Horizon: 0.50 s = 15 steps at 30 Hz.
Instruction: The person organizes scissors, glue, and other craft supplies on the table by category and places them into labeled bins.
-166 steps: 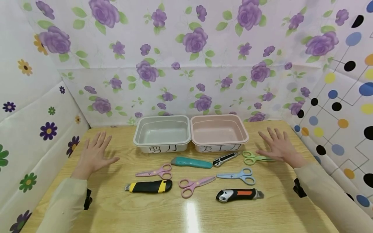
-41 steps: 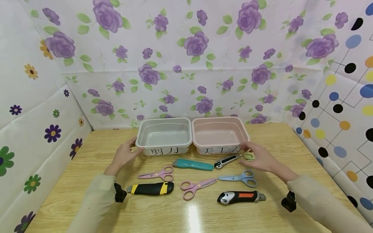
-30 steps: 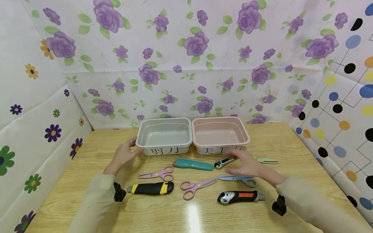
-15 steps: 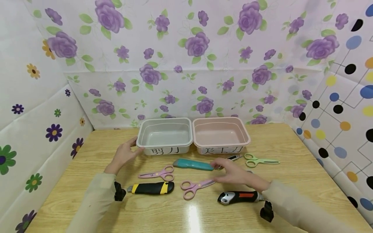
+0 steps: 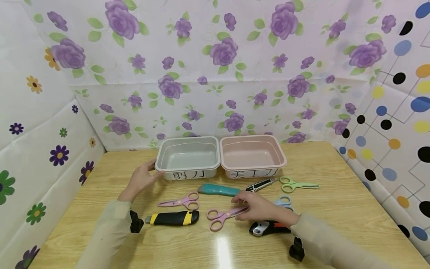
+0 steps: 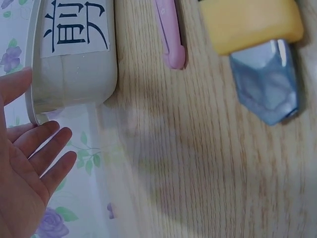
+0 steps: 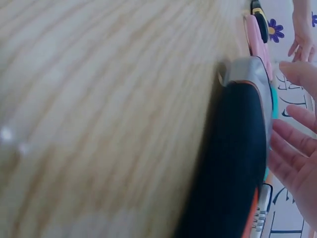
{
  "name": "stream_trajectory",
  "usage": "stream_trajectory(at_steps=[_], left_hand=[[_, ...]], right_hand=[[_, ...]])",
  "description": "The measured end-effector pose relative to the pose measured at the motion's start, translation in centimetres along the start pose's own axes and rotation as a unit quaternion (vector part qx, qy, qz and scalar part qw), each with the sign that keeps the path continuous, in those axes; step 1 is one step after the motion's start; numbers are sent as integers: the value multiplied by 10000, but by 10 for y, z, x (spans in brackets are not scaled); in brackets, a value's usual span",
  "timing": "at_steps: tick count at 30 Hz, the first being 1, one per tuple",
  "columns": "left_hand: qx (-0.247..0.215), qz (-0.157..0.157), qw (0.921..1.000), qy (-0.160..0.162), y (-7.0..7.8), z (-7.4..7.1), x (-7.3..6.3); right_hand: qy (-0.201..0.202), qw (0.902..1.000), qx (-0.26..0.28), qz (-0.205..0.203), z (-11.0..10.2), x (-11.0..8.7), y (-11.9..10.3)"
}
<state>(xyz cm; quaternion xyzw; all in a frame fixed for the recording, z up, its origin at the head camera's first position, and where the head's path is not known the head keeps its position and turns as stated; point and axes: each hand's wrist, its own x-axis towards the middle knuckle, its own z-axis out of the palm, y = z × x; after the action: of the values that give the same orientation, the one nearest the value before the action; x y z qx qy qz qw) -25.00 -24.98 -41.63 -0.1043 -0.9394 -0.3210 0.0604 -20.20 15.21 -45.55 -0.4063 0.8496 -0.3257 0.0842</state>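
Observation:
My left hand [image 5: 140,181] is at the left front corner of the grey plastic box [image 5: 188,169], thumb at the front rim and fingers at the side. The left wrist view shows the thumb and fingertips about the rim. My right hand [image 5: 258,207] hangs over the blade end of the nearer pink scissors [image 5: 221,216], thumb and fingers apart, holding nothing. Its hand and wrist partly cover the light-blue scissors [image 5: 284,202] and a black, silver and orange utility knife [image 5: 263,228]. A teal cutter [image 5: 218,189] lies just beyond the right fingertips.
A pink box [image 5: 252,167] stands beside the grey one; both bear printed labels. Another pair of pink scissors [image 5: 181,201], a black-and-yellow utility knife [image 5: 173,218], a small black-and-silver cutter [image 5: 260,185] and green scissors [image 5: 297,185] lie on the table. Patterned cloths enclose it.
My right hand has moved left and nearer, from the pink box's right front corner past the cutters to the nearer pink scissors. Earlier, my left hand came from the table's left to the grey box.

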Motion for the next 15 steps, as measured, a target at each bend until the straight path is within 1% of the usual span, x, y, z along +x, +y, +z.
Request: stream_trajectory(at_steps=[4,9,12,15], left_hand=[[-24,-13,10000,-46,0,-1,0],[-21,26,10000,-15,2,-3,3],[3,-38,10000,-38,2,-3,3],[18,-116,9999,-100,3,-3,2]], right_hand=[[-162,9998,-72,-53,5,2,1],[-100,9995,-182,-223,9,6,1],[-78,9992,-273,-278,11,7,-1],[-105,9992,-300,-235,13,7,-2]])
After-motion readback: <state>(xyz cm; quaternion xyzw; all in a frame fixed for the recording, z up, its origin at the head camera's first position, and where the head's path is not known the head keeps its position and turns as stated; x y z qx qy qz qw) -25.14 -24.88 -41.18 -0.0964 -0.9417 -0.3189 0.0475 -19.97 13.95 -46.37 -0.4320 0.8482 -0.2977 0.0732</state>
